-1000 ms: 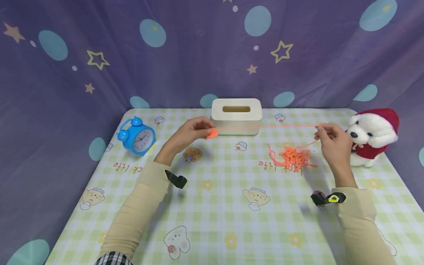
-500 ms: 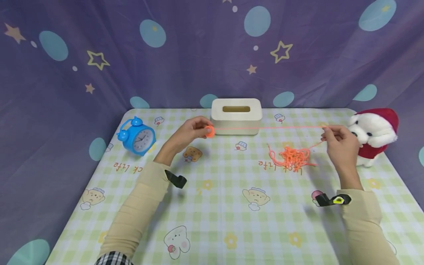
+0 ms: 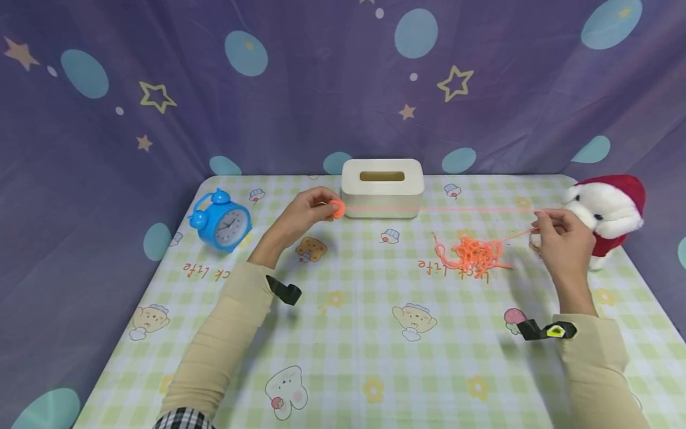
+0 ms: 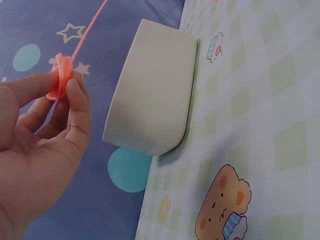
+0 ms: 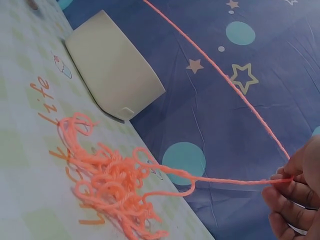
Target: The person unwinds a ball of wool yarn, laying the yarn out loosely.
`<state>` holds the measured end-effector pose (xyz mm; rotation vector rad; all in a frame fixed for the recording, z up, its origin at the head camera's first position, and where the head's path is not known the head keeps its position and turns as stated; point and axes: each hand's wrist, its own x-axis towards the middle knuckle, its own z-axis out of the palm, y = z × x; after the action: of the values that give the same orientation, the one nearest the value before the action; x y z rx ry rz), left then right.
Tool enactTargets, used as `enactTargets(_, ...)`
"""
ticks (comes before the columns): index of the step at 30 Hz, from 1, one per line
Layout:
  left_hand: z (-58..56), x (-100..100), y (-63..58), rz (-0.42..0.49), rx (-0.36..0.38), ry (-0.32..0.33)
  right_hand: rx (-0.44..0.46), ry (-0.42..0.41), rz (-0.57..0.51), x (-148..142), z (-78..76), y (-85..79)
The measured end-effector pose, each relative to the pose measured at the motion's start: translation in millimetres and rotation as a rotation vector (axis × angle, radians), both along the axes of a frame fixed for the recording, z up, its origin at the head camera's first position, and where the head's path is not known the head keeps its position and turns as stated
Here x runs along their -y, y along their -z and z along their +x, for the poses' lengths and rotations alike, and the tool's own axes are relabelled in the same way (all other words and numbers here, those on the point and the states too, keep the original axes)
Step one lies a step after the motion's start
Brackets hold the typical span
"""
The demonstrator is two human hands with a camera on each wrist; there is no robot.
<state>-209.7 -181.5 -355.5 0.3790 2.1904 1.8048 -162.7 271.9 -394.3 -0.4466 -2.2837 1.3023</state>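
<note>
A small wound ball of orange yarn [image 4: 62, 77] is pinched between the thumb and fingers of my left hand [image 3: 305, 215], held above the table left of centre. From it a taut strand of yarn [image 5: 215, 65] runs across to my right hand [image 3: 567, 241], whose thumb and fingertips pinch it. Past those fingers the strand bends back down to a loose tangled heap of orange yarn [image 3: 476, 255] lying on the table. In the right wrist view a loop of the heap is drawn up with that strand.
Behind the strand stands a cream tissue box [image 3: 383, 196]. A blue alarm clock [image 3: 222, 223] is at the left. At the right, partly behind my right hand, sits a white plush dog [image 3: 616, 208] in a red hat. A checked cloth [image 3: 359, 357] covers the table.
My right hand has moved right and slightly nearer, lengthening the strand between the hands. The left hand has turned the small ball a little and shifted slightly left. The heap has hardly moved.
</note>
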Motion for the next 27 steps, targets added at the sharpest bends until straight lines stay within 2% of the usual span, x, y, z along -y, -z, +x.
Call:
enactTargets(7, -0.3, 0, -1.5, -0.003, -0.012, -0.042, -0.019, 0.012, 0.012, -3, 4.1, 1.2)
enactTargets(17, -1.9, 2, 0.2, 0.017, 0.004, -0.043, 0.008, 0.003, 0.097, -3, 8.0, 3.4)
enactTargets(21, -3.0, 1, -0.6, 0.020, 0.006, -0.039, 0.063, -0.046, 0.132, -3, 10.2, 5.4)
enactTargets(27, -3.8, 1, 0.0, 0.025, 0.004, -0.035, 0.211, -0.187, 0.287, -10, 12.2, 12.2)
